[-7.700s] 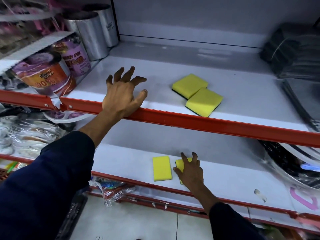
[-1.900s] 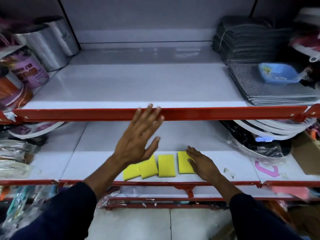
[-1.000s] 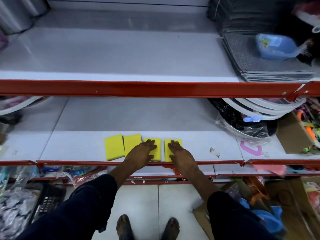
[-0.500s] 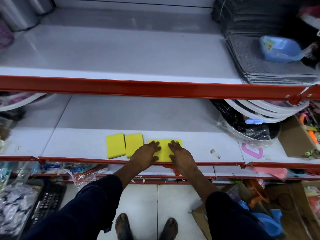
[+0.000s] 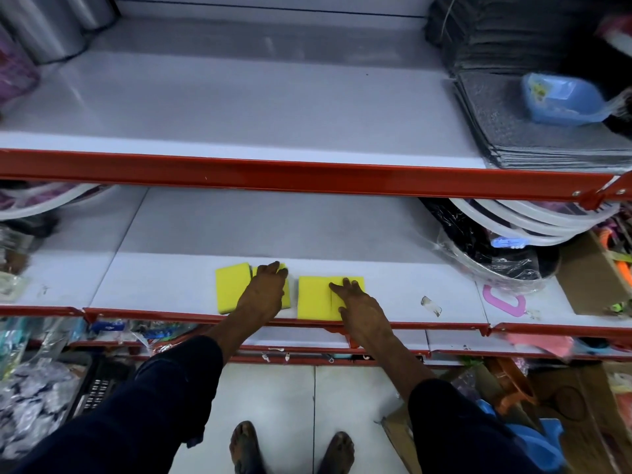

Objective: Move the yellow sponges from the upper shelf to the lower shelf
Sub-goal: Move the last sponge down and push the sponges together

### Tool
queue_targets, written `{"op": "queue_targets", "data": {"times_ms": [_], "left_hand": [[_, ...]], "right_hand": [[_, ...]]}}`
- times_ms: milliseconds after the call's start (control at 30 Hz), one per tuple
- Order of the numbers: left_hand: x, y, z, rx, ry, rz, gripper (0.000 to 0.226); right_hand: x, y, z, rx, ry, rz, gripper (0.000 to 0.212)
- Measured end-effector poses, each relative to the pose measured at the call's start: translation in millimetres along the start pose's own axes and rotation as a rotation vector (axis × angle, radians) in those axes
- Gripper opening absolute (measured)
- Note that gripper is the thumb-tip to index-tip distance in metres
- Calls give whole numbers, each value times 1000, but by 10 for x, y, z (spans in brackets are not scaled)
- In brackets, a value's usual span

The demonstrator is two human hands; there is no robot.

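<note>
Several yellow sponges lie in a row near the front edge of the lower shelf point(image 5: 171, 285). The leftmost sponge point(image 5: 232, 289) lies uncovered. My left hand point(image 5: 265, 294) rests flat on the sponge beside it point(image 5: 286, 295), hiding most of it. A small gap separates that one from the third sponge point(image 5: 313, 297), which touches the rightmost sponge point(image 5: 357, 282). My right hand point(image 5: 362, 309) lies flat on that one, fingers spread. Neither hand grips anything. The upper shelf point(image 5: 239, 107) shows no sponge on its white board.
Grey mats point(image 5: 513, 131) with a blue plastic tub point(image 5: 561, 99) fill the upper shelf's right side, and metal cans point(image 5: 51, 25) stand at its left. Wrapped plates and pans point(image 5: 496, 248) sit at the lower shelf's right. Red rails point(image 5: 307, 177) edge both shelves. My feet point(image 5: 244, 446) stand on the tiled floor below.
My left hand has slid left, off the third sponge and onto the second one. My right hand stays on the rightmost sponge. The sponges have barely shifted.
</note>
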State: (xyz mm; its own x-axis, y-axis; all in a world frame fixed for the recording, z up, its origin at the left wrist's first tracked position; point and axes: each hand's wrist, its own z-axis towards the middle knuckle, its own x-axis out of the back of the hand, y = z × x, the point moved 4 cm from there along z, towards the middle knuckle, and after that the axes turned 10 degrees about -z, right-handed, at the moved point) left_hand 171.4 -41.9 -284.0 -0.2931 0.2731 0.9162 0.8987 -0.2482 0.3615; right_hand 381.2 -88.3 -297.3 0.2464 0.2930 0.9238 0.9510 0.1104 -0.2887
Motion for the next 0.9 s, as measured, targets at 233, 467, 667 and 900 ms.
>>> {"op": "queue_targets", "data": {"times_ms": [233,467,667,900], "left_hand": [[-36,-43,-122,6,-69,-82,47],[-69,-19,-171,14,-56,-159,53],[-117,59,-149,13,-16,-170,53],[88,-231,-196,27,145,-272,42]], "right_hand": [[28,-22,-13,2,1,-7,59],[60,-54,-23,-13,-6,-22,61],[96,-125,-6,-20,-57,-81,72],[69,-161,25,-43,-98,-117,79]]}}
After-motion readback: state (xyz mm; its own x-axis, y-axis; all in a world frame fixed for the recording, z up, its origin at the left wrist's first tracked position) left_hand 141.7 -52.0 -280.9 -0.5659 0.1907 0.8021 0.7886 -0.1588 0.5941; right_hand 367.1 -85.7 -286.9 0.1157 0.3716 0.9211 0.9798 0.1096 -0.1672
